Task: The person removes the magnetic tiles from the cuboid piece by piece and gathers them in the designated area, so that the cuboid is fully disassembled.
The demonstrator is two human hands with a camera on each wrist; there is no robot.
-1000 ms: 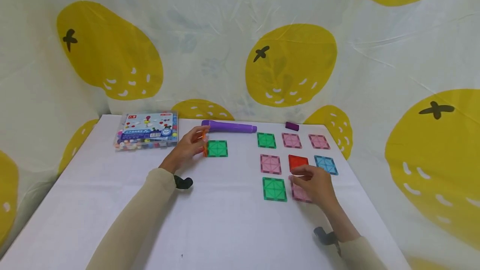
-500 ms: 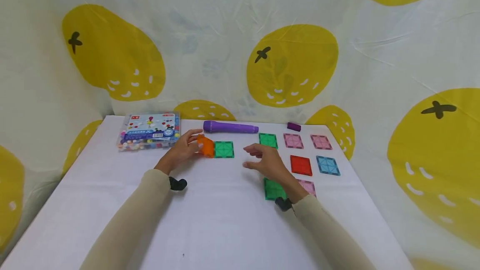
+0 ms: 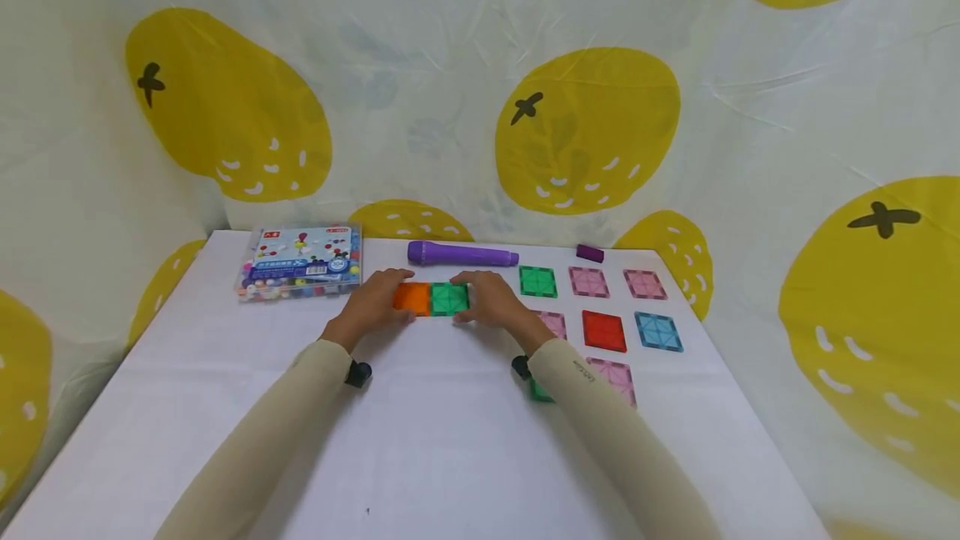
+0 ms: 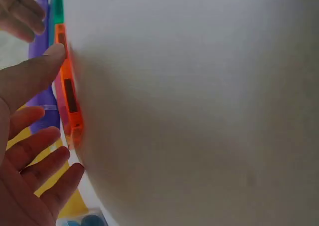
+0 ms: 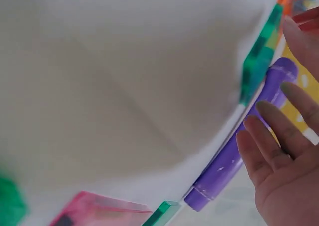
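Observation:
An orange magnetic tile (image 3: 412,299) and a green magnetic tile (image 3: 448,299) lie edge to edge on the white table. My left hand (image 3: 372,304) holds the orange tile from the left, thumb at its near edge and fingers toward its far edge. From the right, my right hand (image 3: 491,300) holds the green tile the same way. In the left wrist view the thumb touches the side of the orange tile (image 4: 70,89), the other fingers spread. The right wrist view shows the green tile (image 5: 259,59) edge-on beside the thumb.
A purple toy microphone (image 3: 461,254) lies just behind the tiles. Back left stands a clear box of colored beads (image 3: 300,261). Rows of tiles at the right include a red tile (image 3: 603,331) and a blue tile (image 3: 659,331). A small dark purple block (image 3: 590,253) sits at the back.
My right hand has moved left from the tile rows to the green tile. The orange tile, upright and then tilted in my left hand, is now flat against the green one.

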